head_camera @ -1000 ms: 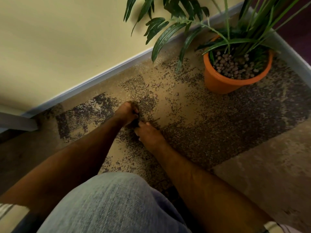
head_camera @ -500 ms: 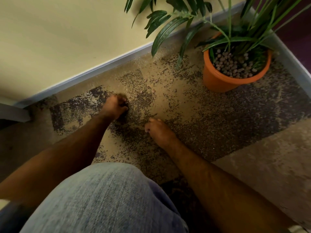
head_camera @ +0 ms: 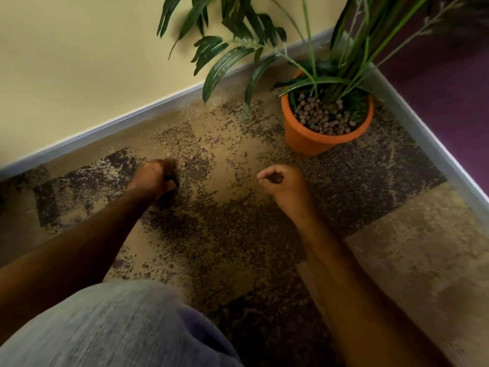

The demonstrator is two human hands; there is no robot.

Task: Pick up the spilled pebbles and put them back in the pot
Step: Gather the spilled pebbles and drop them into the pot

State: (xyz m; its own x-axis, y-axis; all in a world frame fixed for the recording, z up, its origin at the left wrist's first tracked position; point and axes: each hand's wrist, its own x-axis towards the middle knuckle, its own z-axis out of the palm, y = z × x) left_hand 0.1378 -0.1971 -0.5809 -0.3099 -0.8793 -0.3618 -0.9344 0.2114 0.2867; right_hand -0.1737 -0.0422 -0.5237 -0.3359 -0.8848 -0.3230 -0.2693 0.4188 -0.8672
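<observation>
Ahead-right of both hands sits round orange plastic pot (head_camera: 312,139), nearer right hand (head_camera: 284,185), curled round sth dark, prob. pebbles; left hand (head_camera: 154,178) fisted, contents unclear.

Spilled pebbles (head_camera: 211,140): small, round, tan-pink, scattered loose on the carpet (head_camera: 230,181) left of the pot, well apart from each other. Pot (head_camera: 312,140): orange, round, upright in the corner, holding a green plant (head_camera: 330,75); surface packed with grey-brown pebbles in the pot (head_camera: 321,116).
</observation>
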